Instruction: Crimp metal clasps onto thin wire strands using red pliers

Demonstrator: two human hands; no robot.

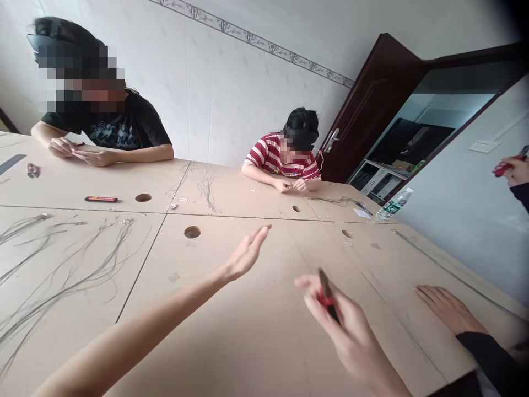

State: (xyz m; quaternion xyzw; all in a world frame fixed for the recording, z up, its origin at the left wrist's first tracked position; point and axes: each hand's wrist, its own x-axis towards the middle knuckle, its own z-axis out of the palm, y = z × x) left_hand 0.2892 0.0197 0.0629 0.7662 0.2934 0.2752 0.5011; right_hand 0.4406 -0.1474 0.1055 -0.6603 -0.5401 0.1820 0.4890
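Above the middle of the wooden table (256,331), my left hand (248,252) is held out with its fingers straight and nothing in it. My right hand (351,322) is wrapped round a small pair of pliers (326,289) with red and black handles. The dark jaws point up and away from me, and most of the handles are hidden in my palm. That hand is slightly blurred. Thin wires (95,256) lie in loose bundles on the table to the left of my left arm.
Beside me on the right, a co-worker's hand (448,310) lies flat on the table; another hand (516,171) holds a red-handled tool. Two people (119,121) sit opposite. A red-and-black box cutter (101,199), a plastic bottle (394,204) and a long cable (450,263) lie about.
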